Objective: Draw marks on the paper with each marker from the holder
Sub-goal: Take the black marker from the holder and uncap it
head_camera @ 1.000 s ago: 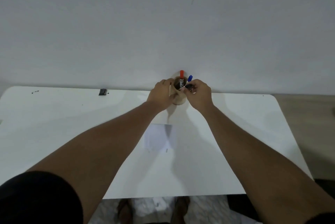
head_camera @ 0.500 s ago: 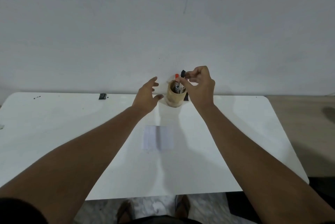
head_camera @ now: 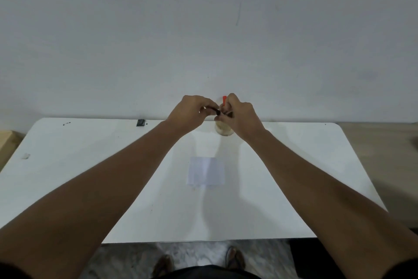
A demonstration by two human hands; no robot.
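Note:
A tan round holder (head_camera: 222,131) stands at the back of the white table (head_camera: 294,188), and a red-capped marker (head_camera: 224,99) sticks up out of it. Just in front of and above the holder, my two hands meet around a black marker (head_camera: 222,116). My right hand (head_camera: 241,116) grips its body. My left hand (head_camera: 192,112) pinches its dark cap end (head_camera: 214,110). I cannot tell whether the cap is off. A small white paper (head_camera: 206,171) lies flat on the table, nearer to me than the holder.
The grey wall rises directly behind the table. A small black object (head_camera: 140,122) and dark specks (head_camera: 66,123) sit along the back edge at left. A clear scrap (head_camera: 26,156) lies near the left edge. A cardboard box (head_camera: 5,141) stands beyond it.
My left hand, open beside the holder before, has closed on the end of the black marker. My right hand has lifted that marker out of the holder and brought it to the left hand.

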